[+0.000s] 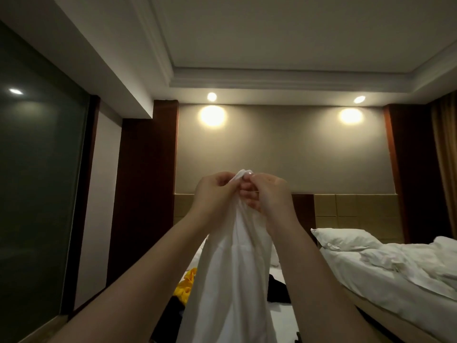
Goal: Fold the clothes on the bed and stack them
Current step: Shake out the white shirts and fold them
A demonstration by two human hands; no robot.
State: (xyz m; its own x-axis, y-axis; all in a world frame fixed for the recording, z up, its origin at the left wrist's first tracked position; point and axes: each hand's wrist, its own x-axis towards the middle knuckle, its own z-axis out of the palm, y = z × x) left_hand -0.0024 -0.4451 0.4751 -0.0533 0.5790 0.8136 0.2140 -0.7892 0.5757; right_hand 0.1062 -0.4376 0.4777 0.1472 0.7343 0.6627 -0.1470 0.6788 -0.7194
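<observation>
The left hand (pixel 214 191) and right hand (pixel 270 194) pinch the garment's (pixel 232 268) top edge, held high and almost touching. The garment hangs straight down between the arms, long axis vertical, over the near bed (pixel 284 318).

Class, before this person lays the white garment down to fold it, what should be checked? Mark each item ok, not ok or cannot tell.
1. Left hand grip on white garment: pinches its top, ok.
2. Right hand grip: pinches the same top, ok.
3. Garment spread open: hangs bunched, hands close together, not ok.
4. Free space on bed: yellow garment and black garment lie there, rest hidden, cannot tell.
5. Garment's lower end: out of view, cannot tell.
</observation>
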